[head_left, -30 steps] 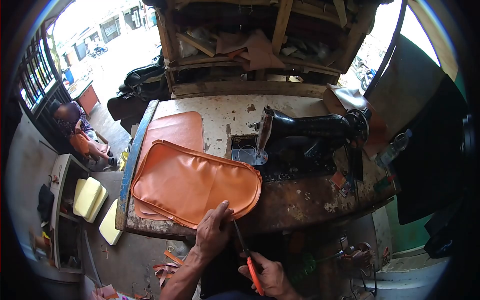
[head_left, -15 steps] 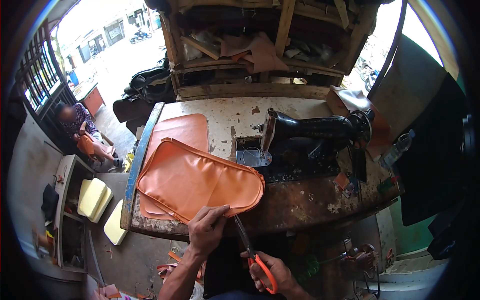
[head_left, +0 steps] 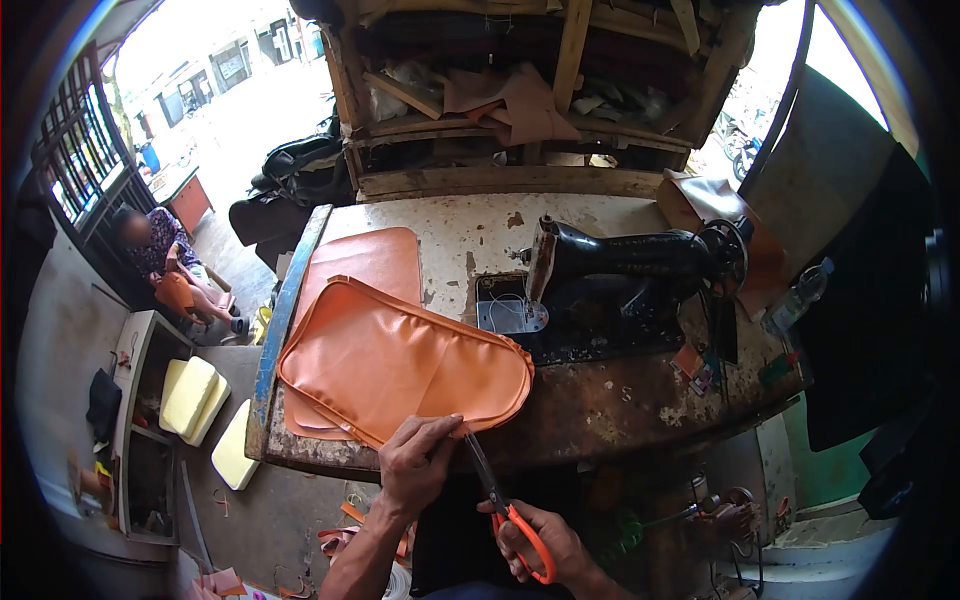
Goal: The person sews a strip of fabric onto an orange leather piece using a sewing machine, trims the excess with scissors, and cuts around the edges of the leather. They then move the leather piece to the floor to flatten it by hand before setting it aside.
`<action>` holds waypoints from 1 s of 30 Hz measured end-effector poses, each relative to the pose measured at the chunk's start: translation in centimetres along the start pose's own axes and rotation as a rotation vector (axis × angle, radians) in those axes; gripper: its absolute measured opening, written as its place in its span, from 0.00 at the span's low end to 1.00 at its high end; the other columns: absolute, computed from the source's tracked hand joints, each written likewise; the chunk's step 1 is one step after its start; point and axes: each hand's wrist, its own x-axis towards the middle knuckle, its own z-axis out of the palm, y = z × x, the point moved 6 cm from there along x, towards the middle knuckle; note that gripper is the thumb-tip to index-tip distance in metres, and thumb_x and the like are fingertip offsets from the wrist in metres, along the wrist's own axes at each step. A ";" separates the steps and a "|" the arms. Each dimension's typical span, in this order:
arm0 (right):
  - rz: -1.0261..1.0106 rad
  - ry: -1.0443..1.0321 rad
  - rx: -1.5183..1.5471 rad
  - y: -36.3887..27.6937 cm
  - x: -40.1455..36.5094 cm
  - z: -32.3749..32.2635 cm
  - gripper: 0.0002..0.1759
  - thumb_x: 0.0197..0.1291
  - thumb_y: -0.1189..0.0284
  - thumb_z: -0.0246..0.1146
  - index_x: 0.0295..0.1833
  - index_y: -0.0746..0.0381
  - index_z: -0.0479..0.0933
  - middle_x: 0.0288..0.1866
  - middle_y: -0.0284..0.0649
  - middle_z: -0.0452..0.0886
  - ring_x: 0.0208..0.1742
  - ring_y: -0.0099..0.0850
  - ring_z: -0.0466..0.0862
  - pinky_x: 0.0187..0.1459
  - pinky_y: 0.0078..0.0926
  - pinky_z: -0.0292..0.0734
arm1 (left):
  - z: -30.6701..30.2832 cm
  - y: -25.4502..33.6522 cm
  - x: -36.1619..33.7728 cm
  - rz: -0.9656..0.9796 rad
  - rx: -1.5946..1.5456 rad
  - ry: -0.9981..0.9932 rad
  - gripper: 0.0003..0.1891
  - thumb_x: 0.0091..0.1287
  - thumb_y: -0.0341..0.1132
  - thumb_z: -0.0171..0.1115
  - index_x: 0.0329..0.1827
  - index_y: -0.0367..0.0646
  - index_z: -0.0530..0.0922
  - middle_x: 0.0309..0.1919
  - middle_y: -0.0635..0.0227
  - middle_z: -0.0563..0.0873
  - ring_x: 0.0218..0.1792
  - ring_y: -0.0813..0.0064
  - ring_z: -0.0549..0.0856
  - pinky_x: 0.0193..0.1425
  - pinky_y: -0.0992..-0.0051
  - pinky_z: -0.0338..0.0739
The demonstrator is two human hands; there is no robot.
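Observation:
An orange leather-like piece point(head_left: 400, 360) with a raised, puckered seam round its edge lies on the worktable point(head_left: 450, 230), over flat orange sheets point(head_left: 375, 258). My left hand point(head_left: 412, 465) pinches its lower edge near the table's front. In my right hand point(head_left: 545, 545) are scissors with orange handles point(head_left: 482, 468), their blades pointing up at that edge beside my left fingertips. The blades look nearly closed, and their tips are at the piece's rim. A black sewing machine point(head_left: 630, 260) stands right of the piece.
A wooden shelf point(head_left: 500, 182) rises behind the table. A plastic bottle point(head_left: 800, 295) and folded brown material point(head_left: 765, 245) are at the right. Yellow foam pads point(head_left: 188, 397) lie at the left. Another person point(head_left: 155, 245) sits at the far left, holding orange material.
The view has shifted very slightly. My hands, the scissors and the orange piece keep nearly the same places. The seated person's hands and orange material have moved a little.

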 end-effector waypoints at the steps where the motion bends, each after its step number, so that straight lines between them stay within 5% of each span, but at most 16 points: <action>1: -0.008 0.001 0.000 -0.1 0.0 0.0 0.28 0.80 0.57 0.64 0.76 0.62 0.73 0.31 0.27 0.75 0.22 0.16 0.76 0.26 0.17 0.77 | 0.0 0.0 0.0 0.000 0.000 0.000 0.12 0.63 0.22 0.76 0.50 0.38 0.91 0.42 0.57 0.93 0.42 0.60 0.93 0.48 0.67 0.87; 7: 0.032 -0.107 0.237 0.9 0.3 -0.2 0.31 0.80 0.53 0.63 0.76 0.63 0.72 0.31 0.28 0.75 0.21 0.16 0.76 0.24 0.18 0.77 | -0.2 -0.1 -0.3 0.057 0.017 -0.021 0.13 0.62 0.20 0.75 0.49 0.39 0.90 0.42 0.58 0.93 0.43 0.60 0.92 0.48 0.66 0.87; 10: 0.025 -0.085 0.118 1.0 0.1 -0.1 0.37 0.77 0.53 0.66 0.77 0.69 0.68 0.31 0.33 0.79 0.22 0.21 0.81 0.23 0.20 0.81 | -0.1 -0.2 -0.5 0.069 0.012 -0.021 0.14 0.61 0.19 0.74 0.50 0.40 0.90 0.42 0.58 0.93 0.42 0.60 0.92 0.49 0.66 0.87; 17: 0.043 -0.068 0.107 1.9 -0.4 0.0 0.34 0.80 0.54 0.63 0.78 0.64 0.69 0.30 0.28 0.74 0.23 0.17 0.78 0.25 0.17 0.79 | 0.0 -0.3 -0.9 0.102 0.039 -0.060 0.16 0.61 0.18 0.74 0.52 0.41 0.91 0.42 0.59 0.93 0.42 0.60 0.92 0.48 0.65 0.86; 20: 0.086 -0.152 0.291 4.5 0.2 -0.2 0.32 0.76 0.56 0.69 0.75 0.64 0.73 0.30 0.30 0.77 0.24 0.20 0.79 0.28 0.24 0.82 | -0.6 -0.4 -0.7 0.098 0.037 -0.061 0.17 0.61 0.18 0.74 0.52 0.42 0.91 0.42 0.59 0.93 0.43 0.61 0.92 0.48 0.66 0.86; 22: -0.027 -0.103 0.397 3.9 0.0 0.1 0.28 0.82 0.53 0.57 0.75 0.61 0.73 0.30 0.34 0.83 0.20 0.23 0.83 0.19 0.20 0.79 | -1.1 -0.6 -0.6 0.086 0.034 -0.044 0.17 0.61 0.19 0.74 0.52 0.42 0.92 0.42 0.60 0.93 0.43 0.61 0.92 0.48 0.66 0.86; 26: -0.137 -0.141 0.266 3.8 0.5 -0.2 0.31 0.84 0.51 0.53 0.75 0.65 0.71 0.31 0.38 0.85 0.20 0.25 0.85 0.19 0.21 0.81 | -1.8 -0.8 -0.5 0.077 0.009 -0.028 0.15 0.59 0.18 0.75 0.49 0.41 0.92 0.41 0.59 0.94 0.41 0.64 0.93 0.47 0.68 0.86; 30: -0.013 -0.146 0.380 4.0 0.9 0.0 0.31 0.84 0.50 0.51 0.76 0.64 0.72 0.31 0.39 0.85 0.21 0.27 0.86 0.19 0.23 0.83 | -2.0 -0.9 -0.7 0.071 0.001 -0.033 0.15 0.59 0.18 0.74 0.49 0.40 0.92 0.41 0.59 0.94 0.41 0.64 0.93 0.47 0.69 0.86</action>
